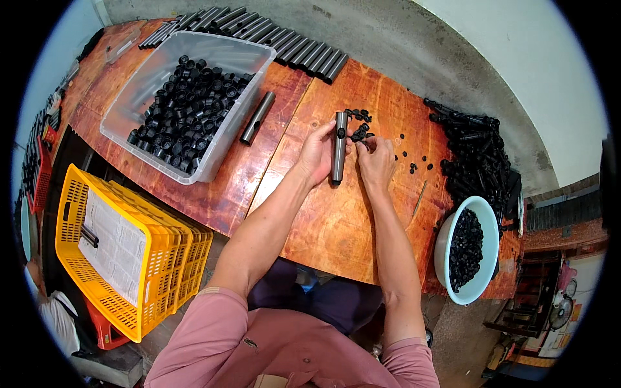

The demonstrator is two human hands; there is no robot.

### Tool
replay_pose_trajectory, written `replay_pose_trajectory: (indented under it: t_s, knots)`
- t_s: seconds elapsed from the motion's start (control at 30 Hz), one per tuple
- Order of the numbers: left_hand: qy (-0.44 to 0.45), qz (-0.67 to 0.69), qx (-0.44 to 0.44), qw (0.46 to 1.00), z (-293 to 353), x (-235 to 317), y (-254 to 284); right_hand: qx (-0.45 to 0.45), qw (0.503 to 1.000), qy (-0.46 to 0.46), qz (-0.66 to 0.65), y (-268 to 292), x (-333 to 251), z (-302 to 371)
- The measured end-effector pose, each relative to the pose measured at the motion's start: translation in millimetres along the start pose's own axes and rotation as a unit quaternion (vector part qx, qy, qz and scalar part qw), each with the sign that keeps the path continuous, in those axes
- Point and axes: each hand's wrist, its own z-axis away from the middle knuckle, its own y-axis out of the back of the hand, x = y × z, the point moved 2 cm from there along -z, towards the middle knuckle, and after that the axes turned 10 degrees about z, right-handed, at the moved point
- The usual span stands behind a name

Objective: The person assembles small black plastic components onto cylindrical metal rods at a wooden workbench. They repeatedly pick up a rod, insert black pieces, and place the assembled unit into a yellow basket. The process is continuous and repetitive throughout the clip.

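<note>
Grey tube [338, 155] is held over the counter [317, 226] by the left grip [316, 155], fingers closed on it, side hole [341, 132] turned up, presumably for access. Right grip [376, 161] is nearly pinched beside small black parts [360, 134], apparently placed within reach; its contents cannot be told.

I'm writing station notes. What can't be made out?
- Head view: whatever the right grip may pinch, hidden by fingers.
- Head view: underside of the held metal tube, turned from camera.
- Head view: lower black caps in the clear plastic bin, buried under others.
- Head view: person at left, cut off by the fisheye rim.
</note>
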Motion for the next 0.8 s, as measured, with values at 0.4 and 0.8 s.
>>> replay_pose_trajectory:
  t_s: [0.4,0.8]
  knots:
    - [0.046,-0.022,-0.011,0.999,2.3,0.0,-2.7,0.013,0.999,0.033,-0.019,-1.6,5.1,2.6]
    - [0.11,-0.046,-0.014,0.993,5.3,-16.2,-3.4,0.074,0.959,0.06,-0.267,37.5,8.9,27.0]
